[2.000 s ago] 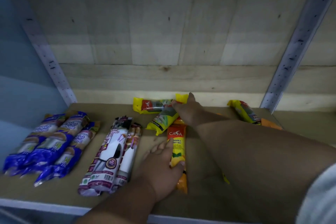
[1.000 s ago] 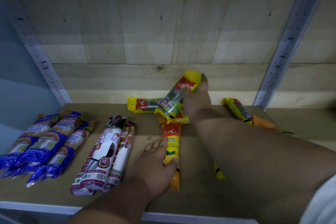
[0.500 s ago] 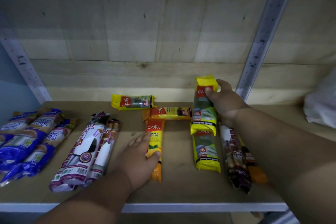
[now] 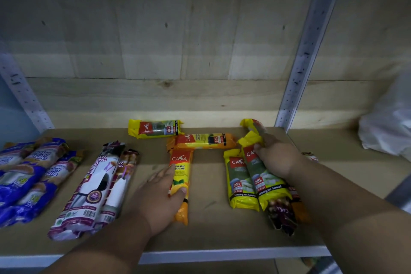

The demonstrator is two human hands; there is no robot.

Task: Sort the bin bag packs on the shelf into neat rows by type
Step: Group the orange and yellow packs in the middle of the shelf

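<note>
back wall (image 4: 155,40): pale wood planks | uprights (image 4: 304,58): grey perforated metal | light: dim

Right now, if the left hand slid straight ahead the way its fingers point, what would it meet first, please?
Probably the orange 60L pack lying crosswise ahead of the left hand, though depth is hard to judge.
</note>
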